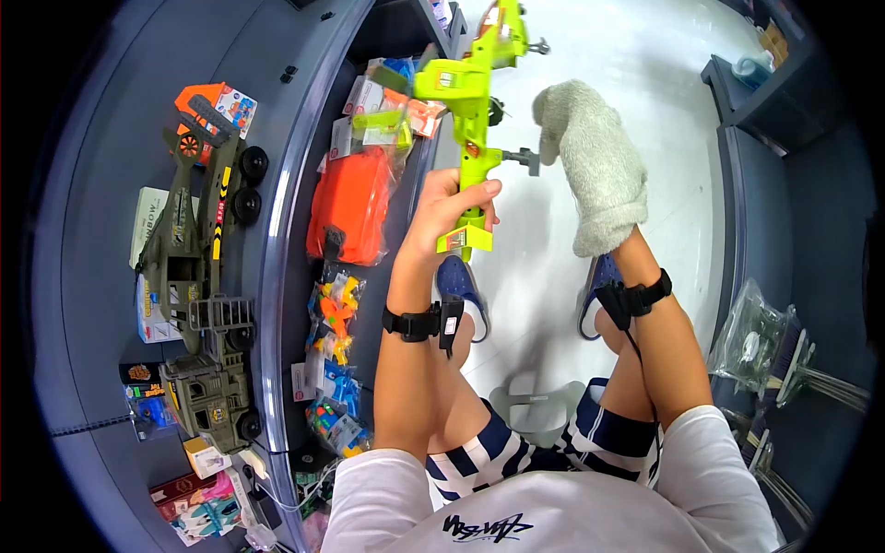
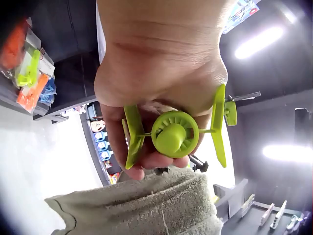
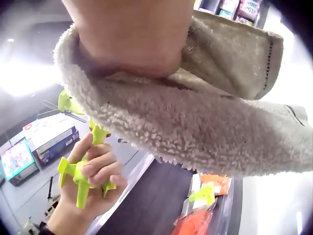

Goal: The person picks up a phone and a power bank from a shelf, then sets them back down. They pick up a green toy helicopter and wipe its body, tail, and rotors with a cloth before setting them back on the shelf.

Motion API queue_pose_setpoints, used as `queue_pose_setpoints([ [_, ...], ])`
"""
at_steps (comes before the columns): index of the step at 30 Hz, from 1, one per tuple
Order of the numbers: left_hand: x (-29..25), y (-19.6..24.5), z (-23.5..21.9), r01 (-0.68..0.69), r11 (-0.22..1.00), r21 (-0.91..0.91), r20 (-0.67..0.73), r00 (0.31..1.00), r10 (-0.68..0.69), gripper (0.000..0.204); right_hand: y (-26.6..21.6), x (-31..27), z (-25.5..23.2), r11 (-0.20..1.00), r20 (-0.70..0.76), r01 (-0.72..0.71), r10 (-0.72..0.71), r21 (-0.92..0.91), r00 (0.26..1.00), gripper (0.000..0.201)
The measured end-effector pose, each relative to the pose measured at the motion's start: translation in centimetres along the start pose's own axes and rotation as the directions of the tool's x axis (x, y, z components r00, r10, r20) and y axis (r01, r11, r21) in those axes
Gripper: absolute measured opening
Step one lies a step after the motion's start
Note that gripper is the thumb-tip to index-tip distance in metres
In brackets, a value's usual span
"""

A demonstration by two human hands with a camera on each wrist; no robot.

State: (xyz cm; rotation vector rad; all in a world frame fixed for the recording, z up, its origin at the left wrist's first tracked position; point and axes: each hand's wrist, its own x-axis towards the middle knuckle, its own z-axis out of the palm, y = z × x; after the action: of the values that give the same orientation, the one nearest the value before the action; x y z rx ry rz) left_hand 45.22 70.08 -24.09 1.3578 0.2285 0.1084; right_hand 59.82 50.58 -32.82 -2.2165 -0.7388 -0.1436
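My left hand (image 1: pixel 454 210) grips a lime-green toy aircraft (image 1: pixel 472 115) by its narrow tail, thumb and fingers wrapped round it. In the left wrist view, the tail end (image 2: pixel 175 134) with its round fan and side fins sticks out below the palm. The toy's body reaches up and away in the head view, with grey landing-gear parts on its right side. My right hand is inside a fluffy grey mitt (image 1: pixel 597 152), which hides all its fingers. The mitt's loose cuff (image 3: pixel 161 122) surrounds the wrist, and it is held beside the toy, slightly to the right.
On the left shelf stand an olive toy helicopter (image 1: pixel 180 244) and an army truck (image 1: pixel 207 396). Lower down lie a red-orange case (image 1: pixel 350 205) and several bagged toys (image 1: pixel 336 313). At the right, a plastic bag (image 1: pixel 751 336) hangs near metal hooks (image 1: pixel 820 378). White floor (image 1: pixel 678 120) runs between.
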Motion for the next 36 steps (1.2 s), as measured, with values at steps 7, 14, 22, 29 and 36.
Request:
queue_pose_setpoints([
  [7, 0.0, -0.5, 1.7, 0.142, 0.948, 0.285, 0.139, 0.972, -0.187, 0.020, -0.8, 2.0, 0.0, 0.997, 0.186, -0.066, 0.057, 0.043, 0.981, 0.041],
  [14, -0.1, 0.2, 1.3, 0.194, 0.929, 0.315, 0.064, 0.972, -0.224, 0.026, -1.0, 2.6, 0.1, 0.995, 0.224, -0.083, 0.070, 0.050, 0.972, 0.034],
  [22, 0.1, -1.8, 1.1, 0.126, 0.924, 0.361, 0.057, 0.986, -0.157, 0.022, -1.1, 2.9, -0.4, 0.995, 0.237, -0.092, 0.081, 0.037, 0.968, 0.026],
  [29, 0.2, -2.2, 2.4, 0.200, 0.945, 0.259, 0.022, 0.977, -0.213, 0.024, -1.1, 2.9, -0.2, 0.991, 0.258, -0.132, 0.120, 0.028, 0.959, 0.022],
  [36, 0.5, -2.6, 2.8, 0.195, 0.953, 0.231, 0.045, 0.977, -0.211, 0.026, 0.5, 1.3, 0.8, 0.992, 0.062, 0.054, -0.048, -0.113, 0.997, 0.020],
])
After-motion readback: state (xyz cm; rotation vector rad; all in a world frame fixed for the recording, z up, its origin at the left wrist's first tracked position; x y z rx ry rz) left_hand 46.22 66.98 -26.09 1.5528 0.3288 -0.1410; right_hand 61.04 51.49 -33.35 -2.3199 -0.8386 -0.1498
